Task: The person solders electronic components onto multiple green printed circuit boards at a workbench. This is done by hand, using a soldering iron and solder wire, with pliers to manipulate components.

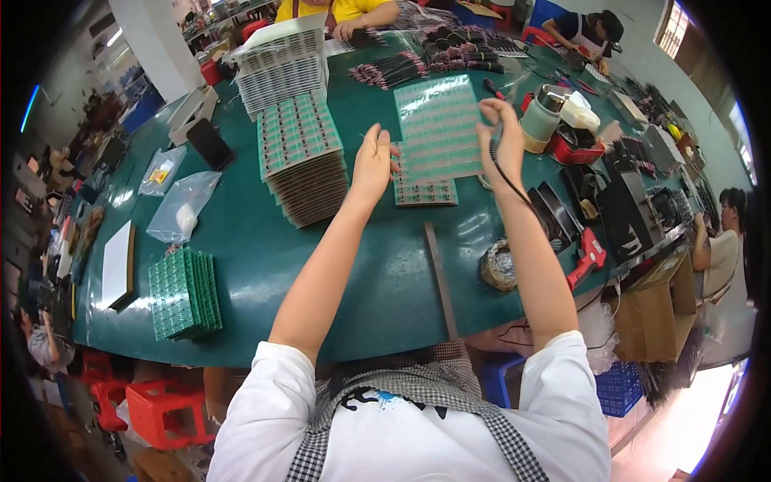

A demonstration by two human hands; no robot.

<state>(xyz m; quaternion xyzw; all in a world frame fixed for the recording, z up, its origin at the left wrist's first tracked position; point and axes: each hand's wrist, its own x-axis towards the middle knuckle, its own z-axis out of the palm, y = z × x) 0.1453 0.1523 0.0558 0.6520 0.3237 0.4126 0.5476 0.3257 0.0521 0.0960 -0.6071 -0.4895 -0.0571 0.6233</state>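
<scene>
My left hand is beside the left edge of the circuit boards, fingers loosely curved and apart, gripping nothing that I can see. A green circuit board panel lies over a lower panel with small dark parts. My right hand is at the upper panel's right edge; whether its fingertips touch the panel I cannot tell. In that hand sits a slim dark corded handle, which looks like a soldering iron; its tip is hidden. Its black cord trails down over my right forearm.
Left of my hands stands a tall stack of populated panels, with white racks behind. A green board stack is at front left. A metal bar, solder-like coil, red heat gun and flask lie nearby. Co-workers sit around.
</scene>
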